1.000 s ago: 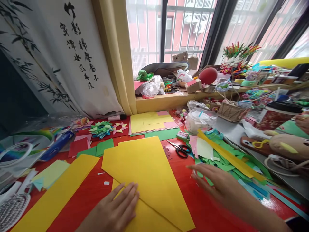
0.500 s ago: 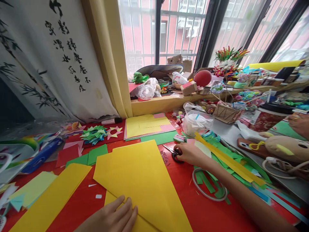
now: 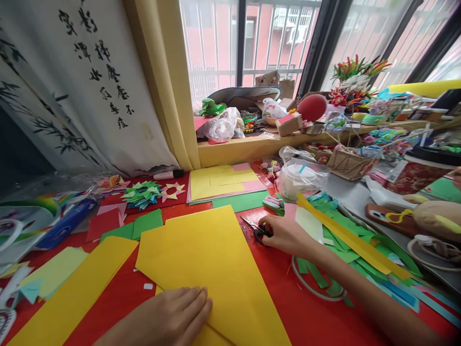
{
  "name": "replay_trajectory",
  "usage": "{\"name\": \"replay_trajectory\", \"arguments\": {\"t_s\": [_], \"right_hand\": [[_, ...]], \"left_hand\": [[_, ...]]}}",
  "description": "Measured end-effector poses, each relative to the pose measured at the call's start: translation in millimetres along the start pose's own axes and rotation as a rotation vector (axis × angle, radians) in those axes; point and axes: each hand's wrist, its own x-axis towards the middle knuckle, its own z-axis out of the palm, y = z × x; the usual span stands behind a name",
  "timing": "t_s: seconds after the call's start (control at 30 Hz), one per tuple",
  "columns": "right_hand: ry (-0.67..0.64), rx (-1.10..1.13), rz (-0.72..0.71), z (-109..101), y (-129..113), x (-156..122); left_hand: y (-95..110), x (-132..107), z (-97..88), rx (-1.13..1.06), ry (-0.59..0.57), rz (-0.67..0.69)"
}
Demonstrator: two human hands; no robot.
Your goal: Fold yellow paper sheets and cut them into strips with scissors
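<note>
The yellow paper (image 3: 205, 254) is lying on the red table (image 3: 275, 283), one layer slanting over another. It is looking light and fairly stiff, so it is probably creasing cleanly but also sliding easily; pressing with a flat palm near the slanting edge is seeming the safest hold. The scissors (image 3: 258, 231) are sitting just beyond the paper's right edge, their blades pointing away to the left; they are likely feeling light but rigid, and their black handles are offering the natural grip, well clear of the sharp tips.

The left hand (image 3: 175, 310) is lying open and palm down on the paper, its fingers together and pointing rightward. The right hand (image 3: 284, 233) is curling its fingers round the handles, with its forearm reaching in from the lower right; how firmly it is gripping, I am not managing to tell
</note>
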Motion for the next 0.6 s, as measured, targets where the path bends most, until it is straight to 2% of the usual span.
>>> {"name": "replay_trajectory", "arguments": {"t_s": [0.2,0.3,0.4,0.47,0.57,0.6], "right_hand": [[-0.075,0.696,0.151,0.1,0.8,4.6],[-0.094,1.024,0.2,-4.7,-2.7,4.8],[-0.089,1.369,0.183,-5.6,-9.3,2.3],[-0.097,1.532,0.145,-3.0,-13.3,1.1],[-0.095,1.626,0.093,1.9,-17.1,0.9],[-0.084,1.648,0.091,2.9,-17.9,1.0]], "left_hand": [[4.7,0.7,7.8,0.06,0.042,0.037],[6.4,2.3,4.7,0.029,0.132,-0.006],[5.5,-4.6,-3.5,-0.032,0.231,-0.091],[1.6,-17.1,-7.4,-0.135,0.286,-0.263],[-12.6,-40.9,-8.6,-0.495,0.275,-0.751],[-18.9,-47.6,-8.4,-0.539,0.269,-0.849]]}}
